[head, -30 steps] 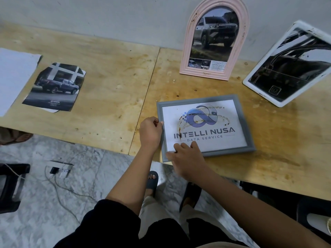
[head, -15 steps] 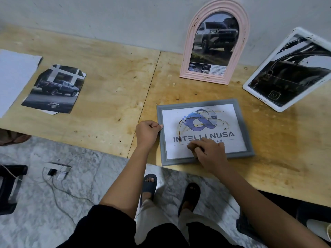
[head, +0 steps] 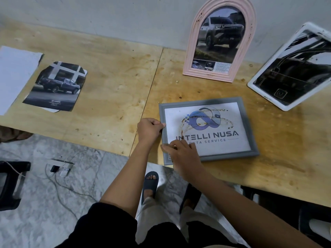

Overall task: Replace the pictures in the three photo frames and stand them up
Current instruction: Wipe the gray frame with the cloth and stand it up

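A grey frame [head: 249, 126] lies flat near the table's front edge with a white logo picture [head: 229, 122] in it. My left hand [head: 149, 130] grips the frame's left edge, thumb on top. My right hand [head: 182, 154] rests on the frame's lower left corner, fingertips on the picture. A pink arched frame [head: 194, 42] with a truck picture stands against the wall. A white frame [head: 259, 77] with a dark picture leans at the right. A loose truck picture [head: 57, 86] lies on the left of the table.
A white sheet [head: 14, 74] lies at the table's far left. The wooden table [head: 111, 90] has a seam down its middle. Below the front edge are a marble floor, a power strip [head: 60, 169] with cables, a black stool [head: 10, 183] and my sandalled feet.
My right hand slid from the middle of the picture's lower edge back to the lower left corner. My left hand kept its hold on the left edge.
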A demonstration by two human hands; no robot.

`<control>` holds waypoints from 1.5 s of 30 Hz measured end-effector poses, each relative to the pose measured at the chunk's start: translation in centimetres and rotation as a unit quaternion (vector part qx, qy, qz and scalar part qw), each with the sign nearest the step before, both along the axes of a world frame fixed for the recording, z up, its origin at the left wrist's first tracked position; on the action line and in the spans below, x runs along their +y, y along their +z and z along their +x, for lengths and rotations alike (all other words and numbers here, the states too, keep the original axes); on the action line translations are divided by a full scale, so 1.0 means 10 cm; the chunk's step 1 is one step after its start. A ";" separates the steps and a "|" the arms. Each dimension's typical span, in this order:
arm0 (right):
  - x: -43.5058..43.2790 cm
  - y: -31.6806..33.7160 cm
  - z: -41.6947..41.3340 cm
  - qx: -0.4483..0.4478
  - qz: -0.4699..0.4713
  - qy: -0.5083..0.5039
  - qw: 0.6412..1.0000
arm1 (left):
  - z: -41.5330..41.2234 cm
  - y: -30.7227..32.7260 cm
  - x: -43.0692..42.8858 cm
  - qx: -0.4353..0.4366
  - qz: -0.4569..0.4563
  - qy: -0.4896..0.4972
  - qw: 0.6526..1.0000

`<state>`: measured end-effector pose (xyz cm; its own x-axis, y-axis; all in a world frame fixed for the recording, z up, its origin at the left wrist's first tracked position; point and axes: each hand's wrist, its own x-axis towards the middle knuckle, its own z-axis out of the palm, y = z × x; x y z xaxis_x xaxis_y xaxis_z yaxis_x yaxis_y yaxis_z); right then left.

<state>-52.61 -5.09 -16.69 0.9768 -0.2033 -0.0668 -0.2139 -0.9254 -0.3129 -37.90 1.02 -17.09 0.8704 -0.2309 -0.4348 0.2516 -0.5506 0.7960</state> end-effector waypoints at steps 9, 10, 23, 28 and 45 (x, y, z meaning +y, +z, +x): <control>-0.33 0.31 0.19 0.100 0.281 -0.018 0.954 | 0.02 0.04 0.00 0.015 0.000 -0.011 1.000; -0.37 0.34 0.23 0.057 0.316 -0.071 0.944 | 0.02 0.05 0.00 0.016 0.003 -0.013 1.000; -0.06 0.24 0.20 0.108 0.063 0.002 0.992 | 0.03 0.05 -0.01 0.010 0.013 -0.011 1.000; -0.01 0.32 0.09 0.133 -0.030 0.085 0.987 | 0.02 0.04 -0.02 0.008 0.021 -0.008 1.000; -1.27 0.53 -0.26 -0.101 0.487 -0.455 0.739 | -0.38 -0.19 0.00 -0.204 0.069 -0.055 0.975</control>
